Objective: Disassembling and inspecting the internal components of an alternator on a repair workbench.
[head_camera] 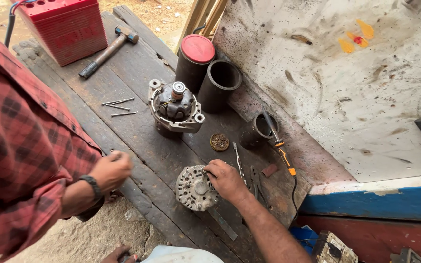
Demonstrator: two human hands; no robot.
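Resting on the finned alternator housing point(196, 187), the right hand point(226, 179) is held with fingers bent and drawn together at the housing's upper rim. Whether something small is pinched there cannot be told. The work in hand is judged to be fine handling at that rim, for which a steady housing and a fingertip hold are called for. Just beside the knuckles a slim metal tool point(238, 160) is laid, and an orange-handled iron point(283, 158) beyond it. Off to the other side a co-worker's closed hand point(112, 169) is held. The left hand point(118, 254) is barely shown, so its state cannot be told.
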